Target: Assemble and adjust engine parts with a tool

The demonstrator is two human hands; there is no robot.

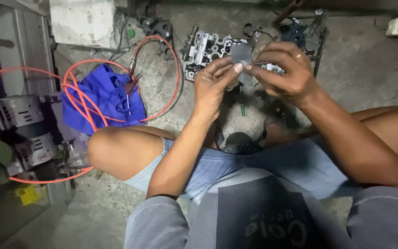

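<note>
Hands meet above the concrete floor (360,69): left hand (210,85) and right hand (284,71) both pinch a small grey sheet (241,54) between fingertips, held over a metal engine part (206,50). Blue cloth (109,99) lies inside orange hose (162,74) loops.

A small matt grey sheet (241,54), thin like abrasive paper, over a cast-metal cylinder head (208,50) with dull silvery finish. Rough, stained concrete floor (360,69); crumpled blue cloth (104,99); glossy orange rubber hose (81,99).
</note>
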